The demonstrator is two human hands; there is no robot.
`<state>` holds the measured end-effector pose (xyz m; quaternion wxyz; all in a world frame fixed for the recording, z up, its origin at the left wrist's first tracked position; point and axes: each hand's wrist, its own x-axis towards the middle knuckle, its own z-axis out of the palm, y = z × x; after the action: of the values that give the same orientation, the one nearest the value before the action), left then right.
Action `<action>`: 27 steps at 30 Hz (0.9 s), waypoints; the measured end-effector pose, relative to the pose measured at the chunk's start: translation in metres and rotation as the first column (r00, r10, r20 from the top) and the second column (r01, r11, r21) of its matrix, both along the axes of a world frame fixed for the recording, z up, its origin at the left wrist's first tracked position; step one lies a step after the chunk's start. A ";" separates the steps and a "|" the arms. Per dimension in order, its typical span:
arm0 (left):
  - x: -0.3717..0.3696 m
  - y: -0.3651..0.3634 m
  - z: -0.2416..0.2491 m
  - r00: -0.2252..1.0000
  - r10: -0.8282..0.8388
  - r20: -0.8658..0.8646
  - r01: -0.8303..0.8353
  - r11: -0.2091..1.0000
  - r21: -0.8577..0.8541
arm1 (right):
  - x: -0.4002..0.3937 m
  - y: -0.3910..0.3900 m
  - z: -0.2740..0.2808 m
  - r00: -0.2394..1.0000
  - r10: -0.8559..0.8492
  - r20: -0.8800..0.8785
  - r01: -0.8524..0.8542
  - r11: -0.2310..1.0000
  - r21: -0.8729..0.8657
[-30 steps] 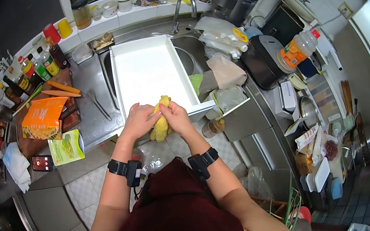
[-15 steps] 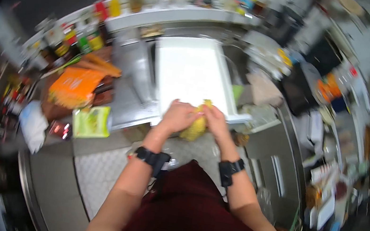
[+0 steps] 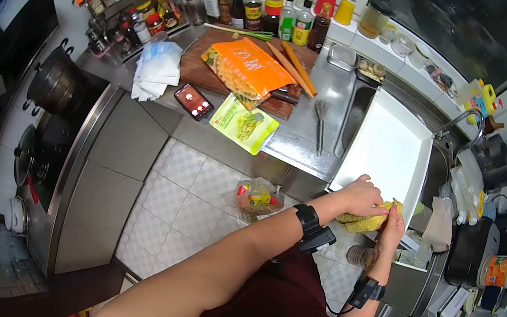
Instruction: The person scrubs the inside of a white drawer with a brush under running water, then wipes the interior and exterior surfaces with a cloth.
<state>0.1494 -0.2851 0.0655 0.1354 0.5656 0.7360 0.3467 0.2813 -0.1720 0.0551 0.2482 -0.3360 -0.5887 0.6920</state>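
Observation:
A yellow textured cloth point(image 3: 362, 223) hangs bunched between my two hands at the near edge of a large white tray point(image 3: 389, 139). My left hand point(image 3: 362, 198) is closed on the cloth's upper part, its fingers bent down over it. On the cloth's right end, my right hand point(image 3: 393, 227) pinches with thumb and fingers. Both hands sit close together, in front of the tray's near rim. The tray lies across the sink point(image 3: 441, 167), and its white inside is bare. My palms and part of the cloth are hidden.
Left of the tray lie a whisk point(image 3: 320, 126), a green-yellow packet point(image 3: 244, 124), a phone point(image 3: 194, 102) and an orange bag point(image 3: 251, 65) on a cutting board point(image 3: 196, 58). Carrots point(image 3: 297, 66) are beside it. A faucet point(image 3: 463, 118) rises behind; a plastic bag point(image 3: 256, 199) is below.
The view has turned to the left, so the tray and hands appear farther right and the stove has come into view. Both hands still hold the yellow cloth.

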 end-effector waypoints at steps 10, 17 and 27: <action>0.001 0.000 0.000 1.000 0.005 0.015 -0.005 1.000 0.001 | -0.001 -0.002 0.001 1.000 -0.022 -0.021 0.022 1.000 0.001; -0.001 0.000 0.004 1.000 -0.014 0.017 0.014 1.000 -0.010 | 0.001 0.002 -0.003 1.000 -0.017 -0.005 0.018 1.000 0.014; -0.005 0.008 -0.007 0.996 -0.084 -0.034 0.088 0.988 0.129 | 0.004 -0.008 0.009 0.991 -0.034 0.129 0.010 0.983 0.181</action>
<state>0.1447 -0.2770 0.0590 0.1025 0.6092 0.6886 0.3797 0.2856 -0.1795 0.0641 0.2461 -0.3636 -0.6602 0.6094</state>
